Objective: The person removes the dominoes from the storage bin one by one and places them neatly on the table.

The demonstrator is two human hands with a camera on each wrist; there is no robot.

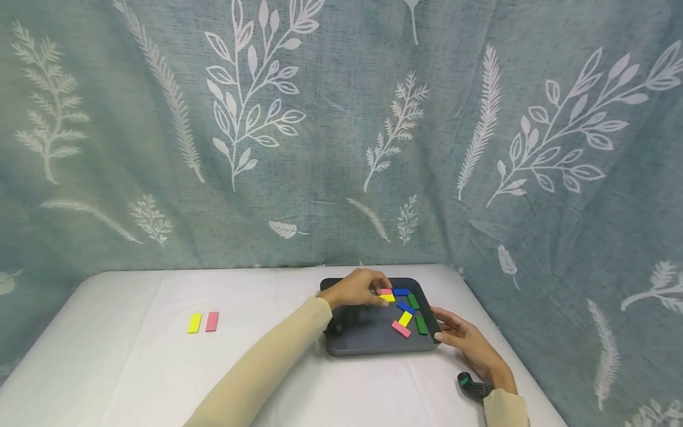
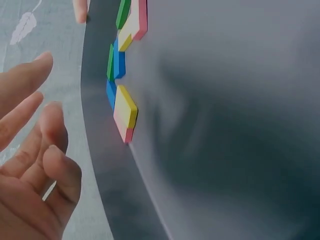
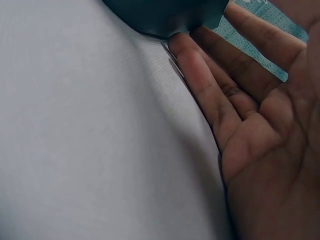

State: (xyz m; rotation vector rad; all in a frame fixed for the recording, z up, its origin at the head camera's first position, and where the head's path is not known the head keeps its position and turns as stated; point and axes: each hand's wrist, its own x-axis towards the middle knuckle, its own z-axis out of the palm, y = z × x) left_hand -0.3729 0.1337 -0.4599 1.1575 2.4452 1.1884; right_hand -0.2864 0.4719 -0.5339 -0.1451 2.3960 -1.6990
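A dark grey tray sits on the white table and holds several coloured blocks. My left hand hovers over its far edge, fingers relaxed. The fingertips are beside a yellow block and a pink block. In the left wrist view the left hand holds nothing, and a yellow block lying on a pink one is just off the fingertips on the tray. My right hand lies open at the tray's right edge. In the right wrist view its fingertips touch the tray's corner.
A loose yellow block and a pink block lie side by side on the table's left part. A leaf-patterned curtain hangs close behind and to the right. The table's right edge runs just past my right hand.
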